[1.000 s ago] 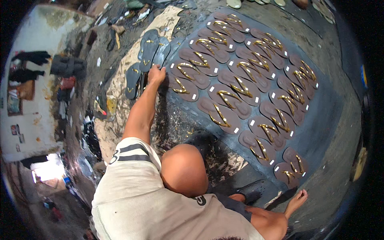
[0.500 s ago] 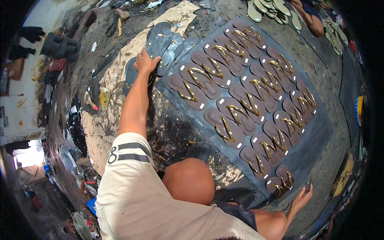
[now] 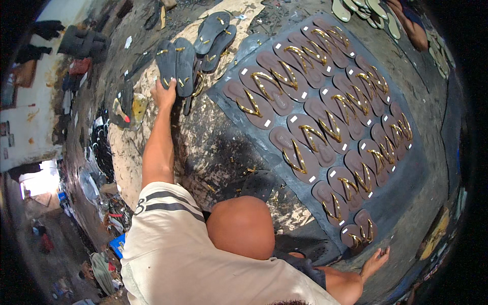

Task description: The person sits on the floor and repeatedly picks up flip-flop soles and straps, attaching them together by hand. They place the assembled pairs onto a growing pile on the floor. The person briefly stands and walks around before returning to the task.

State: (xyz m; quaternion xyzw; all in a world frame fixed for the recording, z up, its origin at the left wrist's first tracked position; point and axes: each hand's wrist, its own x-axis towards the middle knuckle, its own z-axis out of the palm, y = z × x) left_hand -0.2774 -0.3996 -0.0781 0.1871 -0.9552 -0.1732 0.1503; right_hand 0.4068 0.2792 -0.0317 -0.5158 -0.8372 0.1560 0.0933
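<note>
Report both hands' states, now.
Left hand: at the near end of the dark flip-flops; whether it grips them can't be told.
Right hand: loosely open, nothing visible in it.

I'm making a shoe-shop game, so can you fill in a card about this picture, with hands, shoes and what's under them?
Left hand: at the near ends of two black flip-flops
Right hand: open, holding nothing, beside the dark sheet
On sheet: rows of gold-strapped brown flip-flops
Top right: overlapping pale soles
</note>
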